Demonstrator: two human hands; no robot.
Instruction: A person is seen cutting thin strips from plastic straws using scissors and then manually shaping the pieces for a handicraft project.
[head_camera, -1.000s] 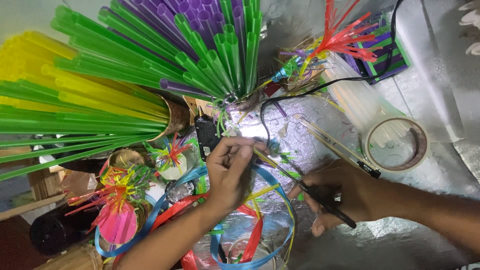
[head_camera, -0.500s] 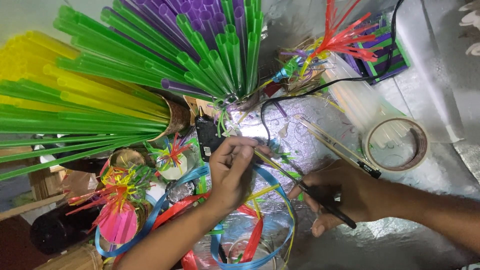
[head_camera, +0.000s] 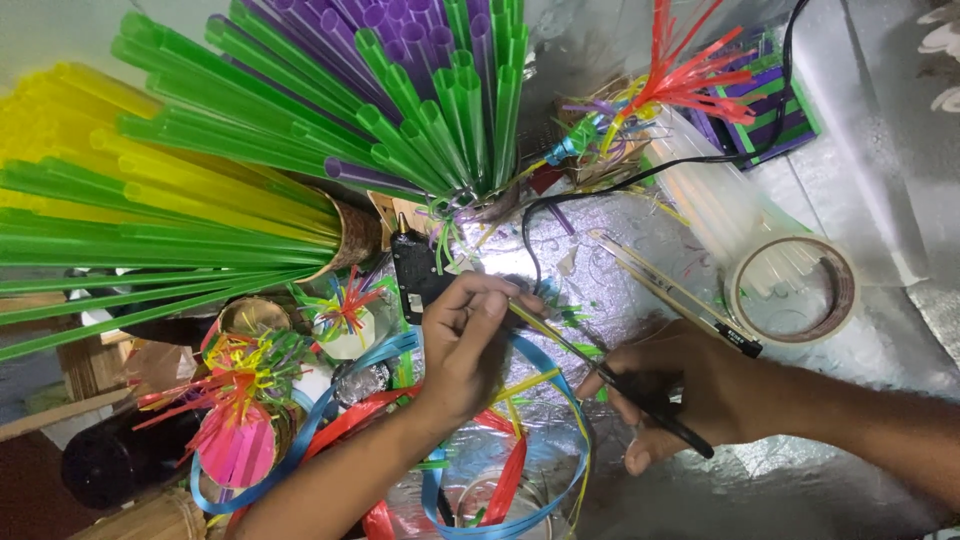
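My left hand (head_camera: 462, 345) pinches a small blue-green straw piece (head_camera: 545, 295) at its fingertips, above the foil-covered table (head_camera: 800, 470). My right hand (head_camera: 680, 390) grips black-handled scissors (head_camera: 585, 355), whose thin blades reach up-left to the piece at my left fingertips. Blue and red ribbon loops (head_camera: 540, 450) lie under both hands. A black glue gun (head_camera: 412, 270) rests just beyond my left hand, its black cable (head_camera: 640, 175) running to the upper right.
Big bundles of green, yellow and purple straws (head_camera: 250, 150) fan over the left and top. A tape roll (head_camera: 795, 290) and a pen (head_camera: 670, 290) lie right. Fringed straw flowers (head_camera: 240, 400) and cups sit lower left; a striped woven mat (head_camera: 765, 105) is at the upper right.
Almost nothing differs; my left hand has edged very slightly to the right, and the scissors stay at the straw piece.
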